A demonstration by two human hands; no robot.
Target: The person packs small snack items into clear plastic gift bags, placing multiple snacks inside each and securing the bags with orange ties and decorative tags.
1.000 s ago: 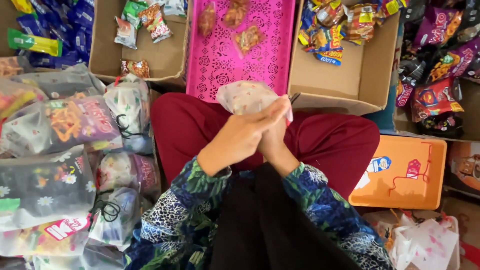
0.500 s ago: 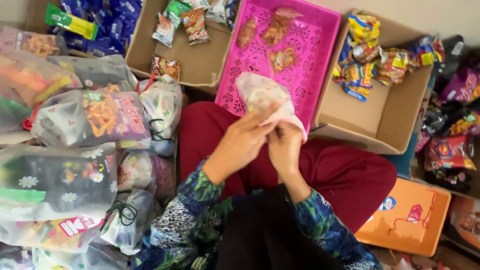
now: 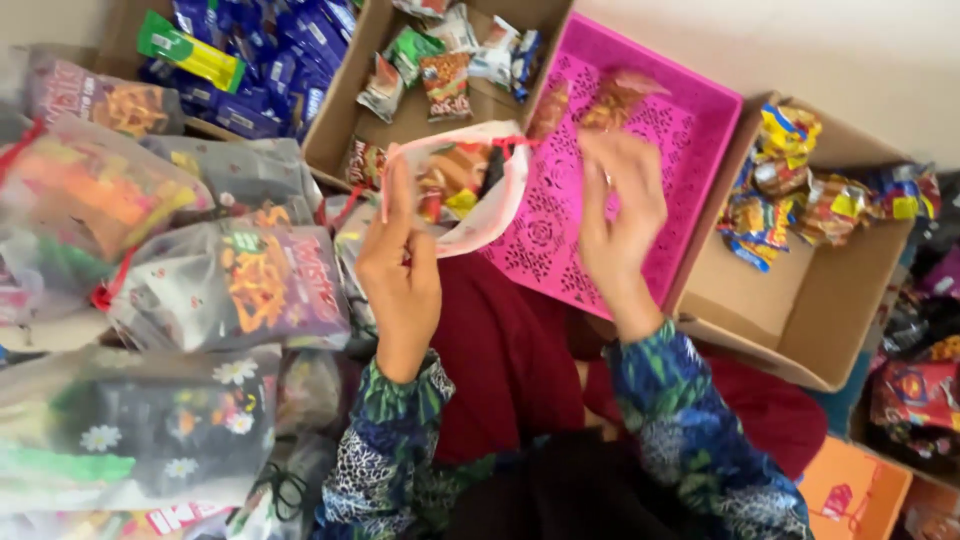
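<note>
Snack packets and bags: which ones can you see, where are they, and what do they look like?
Small pouch: held open by the left hand, pale with a pink edge, colourful packets inside.
Blue packets: top-left box, shiny, piled.
Green packet: long, on the blue ones.
Yellow-red packets: right cardboard box, crinkly.
See-through bags: left side, stuffed, orange snacks showing.
Pink tray: under the right hand, two brownish packets.
</note>
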